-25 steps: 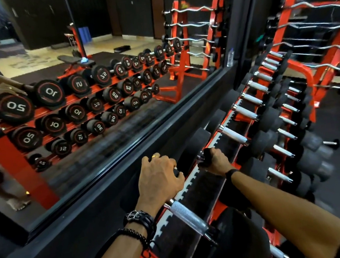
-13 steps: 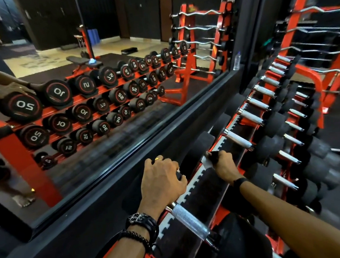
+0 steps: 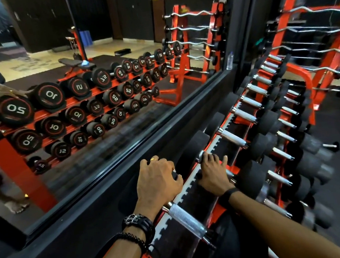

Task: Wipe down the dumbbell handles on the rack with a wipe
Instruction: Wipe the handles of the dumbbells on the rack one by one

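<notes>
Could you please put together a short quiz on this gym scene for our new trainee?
1. True or false: the right hand lies over a dumbbell handle on the rack's top row.
2. The knurled handle nearest the camera is: A) covered by a hand, B) bare, C) wrapped in a towel.
3. Fill in: the left hand wears a gold ____ on one finger.

Key: 1 true; 2 B; 3 ring.
</notes>
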`<action>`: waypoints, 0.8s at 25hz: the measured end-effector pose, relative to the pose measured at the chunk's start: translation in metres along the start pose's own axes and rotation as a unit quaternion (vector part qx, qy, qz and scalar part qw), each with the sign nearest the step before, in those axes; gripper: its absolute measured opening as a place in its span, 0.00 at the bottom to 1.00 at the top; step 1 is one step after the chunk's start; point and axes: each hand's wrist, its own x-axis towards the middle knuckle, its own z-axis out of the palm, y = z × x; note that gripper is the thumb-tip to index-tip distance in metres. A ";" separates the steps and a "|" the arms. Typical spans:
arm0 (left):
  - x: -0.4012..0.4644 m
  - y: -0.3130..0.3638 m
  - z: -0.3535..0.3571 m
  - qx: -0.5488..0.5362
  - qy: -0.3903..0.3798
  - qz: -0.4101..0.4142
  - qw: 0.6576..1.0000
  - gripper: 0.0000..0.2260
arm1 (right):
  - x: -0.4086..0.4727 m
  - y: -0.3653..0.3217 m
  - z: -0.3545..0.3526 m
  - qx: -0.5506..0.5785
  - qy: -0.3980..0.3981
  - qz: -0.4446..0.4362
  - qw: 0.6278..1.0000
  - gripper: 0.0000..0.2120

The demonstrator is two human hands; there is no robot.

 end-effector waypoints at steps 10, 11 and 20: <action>0.000 0.000 0.000 -0.003 -0.001 -0.002 1.000 0.16 | -0.032 -0.001 -0.007 -0.148 -0.066 0.026 0.987 0.40; -0.001 0.000 0.000 -0.004 0.000 -0.002 1.000 0.15 | -0.021 -0.001 -0.017 -0.109 -0.072 0.035 0.991 0.35; 0.000 -0.001 0.003 -0.005 0.013 0.006 1.000 0.16 | -0.031 -0.010 -0.020 -0.044 -0.082 -0.014 0.996 0.46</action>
